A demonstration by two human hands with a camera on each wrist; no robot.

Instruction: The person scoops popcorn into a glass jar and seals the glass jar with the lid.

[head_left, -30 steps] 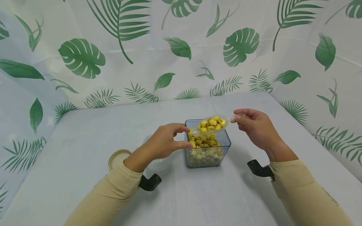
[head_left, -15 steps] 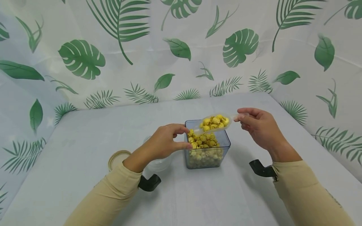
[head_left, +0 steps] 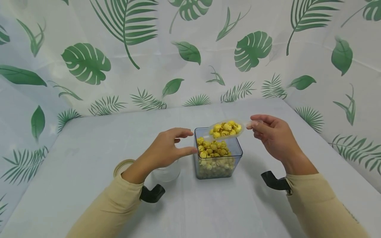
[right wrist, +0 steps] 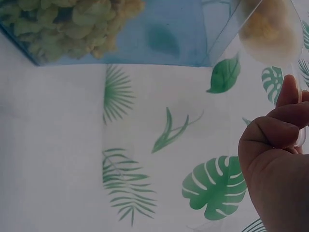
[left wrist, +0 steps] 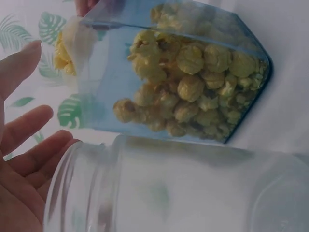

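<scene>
A clear blue-tinted square container (head_left: 235,153) half full of yellow popcorn (head_left: 212,148) stands mid-table. My right hand (head_left: 252,124) pinches the handle of a clear plastic scoop (head_left: 226,129) heaped with popcorn, held level just above the container's far right rim. My left hand (head_left: 187,142) hovers at the container's left wall with fingers straight and spread; whether the thumb tip touches the wall I cannot tell. The left wrist view shows those straight fingers (left wrist: 29,145) apart from the container (left wrist: 183,87), with a clear jar (left wrist: 169,193) below. In the right wrist view the fingers (right wrist: 273,133) curl round the scoop's (right wrist: 270,29) handle.
A clear empty jar (head_left: 166,172) lies or stands under my left hand, partly hidden. Its tan lid (head_left: 121,167) rests on the table to the left. A leaf-print curtain (head_left: 190,53) walls the table at the back and on both sides.
My left hand has let go of the container's left wall and opened its fingers, drawing slightly left. The loaded scoop rose a little and shifted right above the container.
</scene>
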